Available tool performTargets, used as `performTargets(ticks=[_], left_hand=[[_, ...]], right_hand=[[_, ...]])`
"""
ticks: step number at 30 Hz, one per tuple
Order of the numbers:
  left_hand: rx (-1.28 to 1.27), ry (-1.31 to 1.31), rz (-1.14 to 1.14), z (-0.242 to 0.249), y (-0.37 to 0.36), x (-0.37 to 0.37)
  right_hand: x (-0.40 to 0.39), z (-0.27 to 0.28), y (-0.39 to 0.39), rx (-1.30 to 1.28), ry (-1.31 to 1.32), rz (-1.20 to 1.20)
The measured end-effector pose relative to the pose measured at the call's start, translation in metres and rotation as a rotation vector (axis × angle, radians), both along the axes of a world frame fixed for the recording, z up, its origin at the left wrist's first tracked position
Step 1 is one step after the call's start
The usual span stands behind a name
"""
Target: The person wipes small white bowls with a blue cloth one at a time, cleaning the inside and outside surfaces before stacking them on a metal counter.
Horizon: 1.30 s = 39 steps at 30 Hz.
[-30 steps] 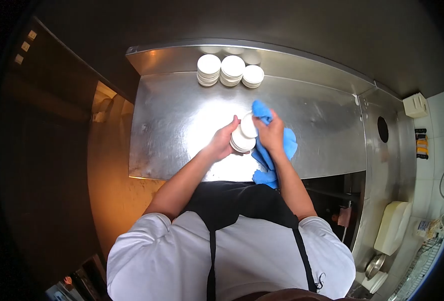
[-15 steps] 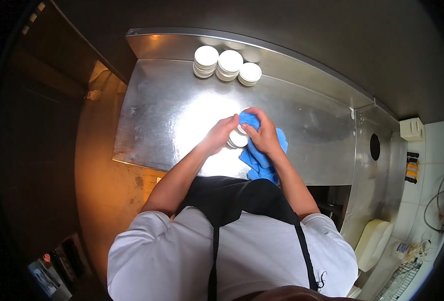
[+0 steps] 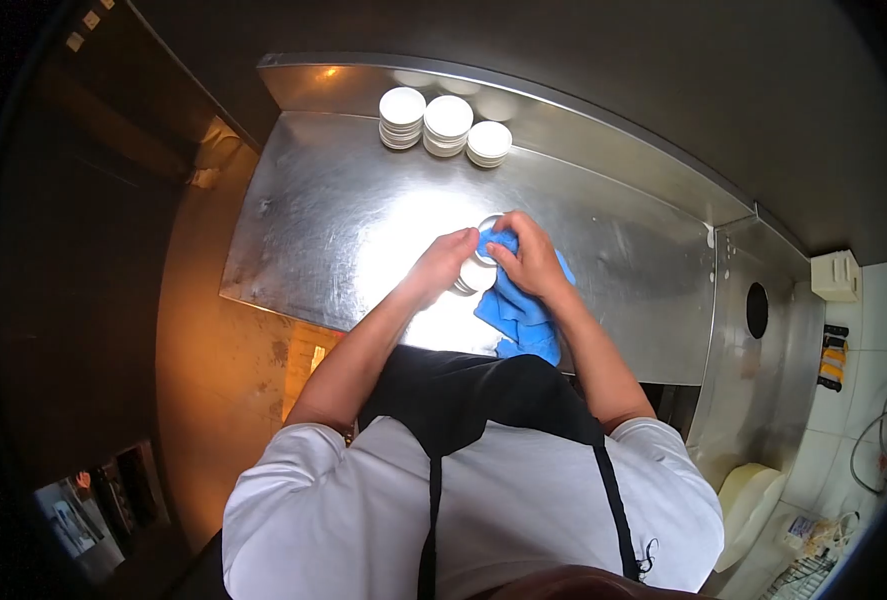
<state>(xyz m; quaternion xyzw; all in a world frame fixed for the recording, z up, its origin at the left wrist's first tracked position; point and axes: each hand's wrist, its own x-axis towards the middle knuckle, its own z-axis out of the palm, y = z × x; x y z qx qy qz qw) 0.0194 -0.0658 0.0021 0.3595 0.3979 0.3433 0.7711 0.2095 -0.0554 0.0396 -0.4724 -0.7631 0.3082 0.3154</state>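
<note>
My left hand grips a small white dish by its edge, above the steel counter. In my right hand is a blue cloth; one bunched part presses into the dish, and the rest drapes down onto the counter toward my apron. Under the held dish stand a few more white dishes, stacked and partly hidden by my hands and the cloth.
Three stacks of white dishes, the left stack, the middle stack and the lower right stack, stand along the raised back edge of the steel counter. A round hole opens in the steel surface at right.
My right fingers have shifted the cloth within the dish, so more of its white rim shows. My left hand keeps its hold. The whole view has turned slightly.
</note>
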Motion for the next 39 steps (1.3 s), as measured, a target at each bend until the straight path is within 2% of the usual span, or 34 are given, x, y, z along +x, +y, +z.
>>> performTargets(ticks=[5,8,11,13,15,16,17,19,20,22,25,28,29,31,32,34,35,38,39], left_hand=[[0.055,0.05,0.149,-0.017,-0.012,0.017],[0.035,0.051,0.223,-0.021,-0.016,0.015],[0.002,0.015,0.226,-0.006,-0.019,0.006],[-0.025,-0.026,0.217,0.004,-0.021,0.003],[0.095,0.152,0.2,0.0,-0.021,0.006],[0.155,0.241,0.192,-0.003,-0.02,0.009],[0.153,0.227,0.218,-0.007,-0.019,0.011],[0.153,0.2,0.27,-0.003,-0.015,0.015],[0.195,0.384,0.241,-0.001,-0.014,0.013],[0.275,0.746,0.172,0.031,-0.017,0.009],[0.403,0.835,0.284,0.023,-0.015,0.016],[0.504,0.94,0.266,0.023,-0.009,0.02],[0.434,0.857,0.247,0.021,-0.007,0.02],[0.296,0.694,0.211,0.014,0.0,0.019],[0.198,0.481,0.198,0.01,0.003,0.018],[-0.003,0.053,0.157,0.002,0.008,0.017],[-0.004,-0.018,0.112,-0.002,0.01,0.017],[-0.149,-0.083,0.158,0.035,0.006,0.025],[-0.205,-0.103,0.111,0.032,0.009,0.02]], right_hand=[[-0.014,-0.008,0.001,-0.099,-0.016,-0.244],[-0.023,-0.021,-0.001,-0.078,0.178,-0.34],[-0.025,-0.01,-0.008,-0.129,0.304,-0.121],[-0.025,-0.012,-0.003,0.169,0.155,-0.053],[-0.025,-0.012,0.0,0.222,0.086,-0.079],[-0.025,-0.011,0.0,0.127,0.092,-0.135],[-0.025,-0.01,-0.001,0.031,0.097,-0.19],[-0.027,-0.009,-0.001,-0.003,0.146,-0.237],[-0.028,-0.009,-0.001,-0.02,0.171,-0.262],[-0.026,-0.013,0.0,0.094,0.145,-0.272],[-0.025,-0.015,-0.001,0.21,0.119,-0.282],[-0.022,-0.015,0.001,0.291,0.07,-0.284],[-0.021,-0.016,0.0,0.314,0.05,-0.283],[-0.016,-0.001,0.0,0.083,0.16,-0.329],[-0.015,0.004,0.001,-0.033,0.215,-0.354],[-0.013,0.002,0.008,-0.087,0.405,-0.214],[-0.012,0.001,0.011,-0.113,0.499,-0.146],[-0.009,-0.001,0.013,-0.059,0.361,-0.113],[-0.008,0.005,0.008,-0.053,0.293,-0.13]])
